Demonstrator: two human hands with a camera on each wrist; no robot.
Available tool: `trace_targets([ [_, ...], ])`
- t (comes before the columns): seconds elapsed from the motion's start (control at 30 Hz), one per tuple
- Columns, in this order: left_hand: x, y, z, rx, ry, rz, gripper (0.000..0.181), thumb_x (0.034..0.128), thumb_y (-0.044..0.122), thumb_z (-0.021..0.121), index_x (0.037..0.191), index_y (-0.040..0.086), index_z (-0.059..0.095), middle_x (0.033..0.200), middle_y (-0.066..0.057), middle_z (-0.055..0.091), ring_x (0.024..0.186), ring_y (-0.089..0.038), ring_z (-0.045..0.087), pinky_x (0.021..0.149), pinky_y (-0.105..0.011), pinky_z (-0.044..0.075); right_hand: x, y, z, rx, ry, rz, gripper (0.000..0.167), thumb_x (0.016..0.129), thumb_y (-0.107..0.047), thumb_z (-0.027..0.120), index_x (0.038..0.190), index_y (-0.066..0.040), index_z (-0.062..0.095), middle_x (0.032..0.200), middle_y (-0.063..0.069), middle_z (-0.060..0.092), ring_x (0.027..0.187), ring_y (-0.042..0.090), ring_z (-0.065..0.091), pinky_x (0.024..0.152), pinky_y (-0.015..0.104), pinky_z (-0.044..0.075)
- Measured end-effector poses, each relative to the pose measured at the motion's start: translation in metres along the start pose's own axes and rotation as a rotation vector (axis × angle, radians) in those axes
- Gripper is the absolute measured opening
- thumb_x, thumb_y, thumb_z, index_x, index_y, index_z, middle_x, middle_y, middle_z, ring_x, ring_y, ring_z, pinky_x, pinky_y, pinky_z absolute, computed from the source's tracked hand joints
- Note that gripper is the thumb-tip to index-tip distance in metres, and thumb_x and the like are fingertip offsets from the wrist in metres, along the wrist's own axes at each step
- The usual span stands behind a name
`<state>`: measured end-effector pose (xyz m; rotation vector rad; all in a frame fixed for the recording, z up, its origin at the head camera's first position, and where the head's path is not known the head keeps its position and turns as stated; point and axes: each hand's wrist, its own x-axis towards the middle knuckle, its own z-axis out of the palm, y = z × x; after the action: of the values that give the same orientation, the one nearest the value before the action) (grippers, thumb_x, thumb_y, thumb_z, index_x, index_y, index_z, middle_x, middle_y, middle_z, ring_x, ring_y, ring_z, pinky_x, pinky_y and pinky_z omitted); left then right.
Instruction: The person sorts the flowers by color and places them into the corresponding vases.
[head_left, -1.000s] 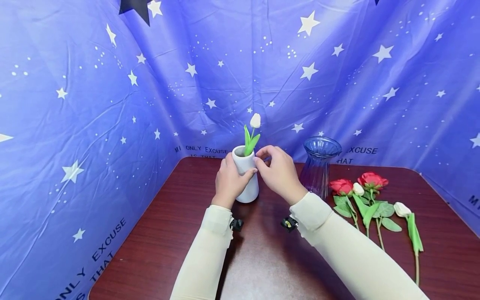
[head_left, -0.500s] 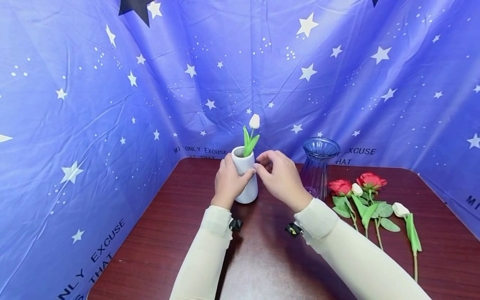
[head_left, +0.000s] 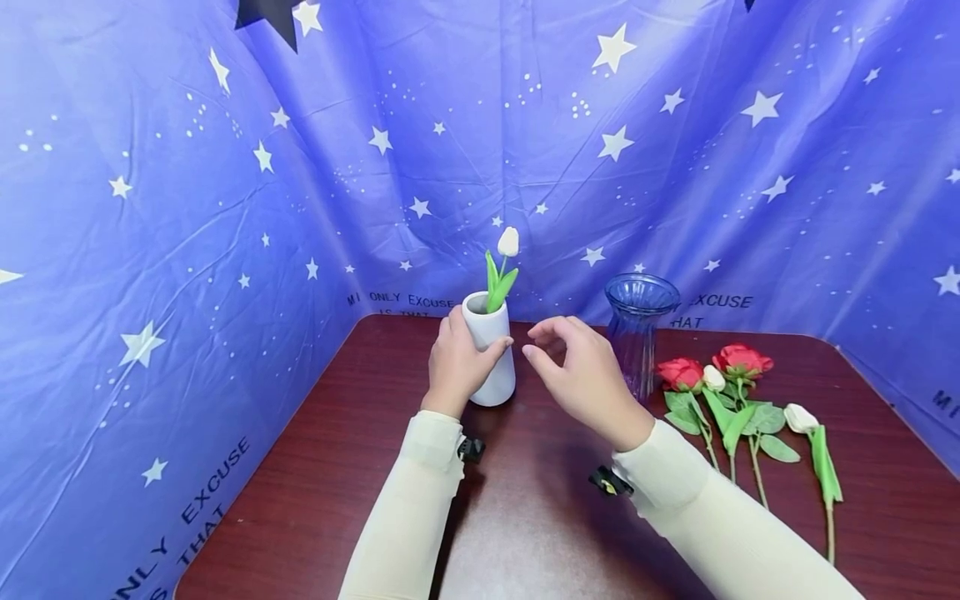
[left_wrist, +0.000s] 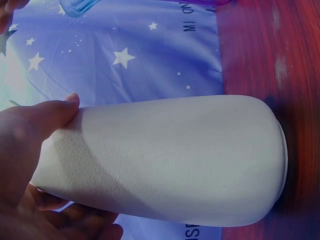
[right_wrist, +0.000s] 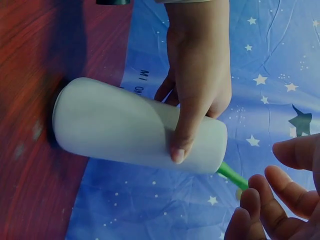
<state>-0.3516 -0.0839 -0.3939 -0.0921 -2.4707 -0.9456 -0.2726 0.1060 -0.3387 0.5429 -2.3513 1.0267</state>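
My left hand [head_left: 459, 360] grips the upper part of a white vase [head_left: 491, 387], thumb across its front; the left wrist view shows the fingers [left_wrist: 75, 220] curled round the vase [left_wrist: 175, 160]. Out of the vase's mouth rises a white tulip [head_left: 508, 242] with green leaves, its lower stem hidden inside. To the right of the vase, not touching it, my right hand [head_left: 585, 371] holds nothing, its fingers loosely bent and thumb apart. In the right wrist view, its fingers [right_wrist: 272, 210] are near the green leaf [right_wrist: 232, 175].
A blue glass vase [head_left: 633, 333] stands behind the right hand. Farther right on the dark red table [head_left: 330, 467] lie two red roses [head_left: 742, 362], a white tulip among them, and another white tulip [head_left: 802, 419]. A starry blue cloth [head_left: 450, 183] hangs behind the table.
My right hand has drawn away from the white vase, to the right and slightly down, its fingertips now apart. The left hand keeps its grip and the vase stays in place.
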Motion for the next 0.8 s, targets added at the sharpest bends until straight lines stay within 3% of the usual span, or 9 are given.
trace_targets([
  [0.27,-0.001,0.0,0.0,-0.002,0.008,0.004,0.088,0.0793,0.059,0.082,0.144,0.011,0.046,0.121,-0.011,0.06,0.102,-0.032,0.066,0.085,-0.049,0.056,-0.011,0.006,-0.009,0.029,-0.02,0.061,0.017,0.094,-0.024,0.076,0.108,-0.016,0.072,0.101,-0.002,0.071,0.087,0.015,0.069,0.079,0.039,0.055],
  [0.8,-0.001,0.0,-0.001,-0.018,-0.002,0.0,0.087,0.0796,0.058,0.081,0.144,0.011,0.046,0.123,-0.01,0.059,0.104,-0.032,0.065,0.085,-0.049,0.056,-0.039,0.015,-0.031,0.0,-0.013,0.095,0.019,0.094,-0.024,0.076,0.111,-0.015,0.073,0.101,-0.003,0.072,0.091,0.015,0.067,0.082,0.039,0.052],
])
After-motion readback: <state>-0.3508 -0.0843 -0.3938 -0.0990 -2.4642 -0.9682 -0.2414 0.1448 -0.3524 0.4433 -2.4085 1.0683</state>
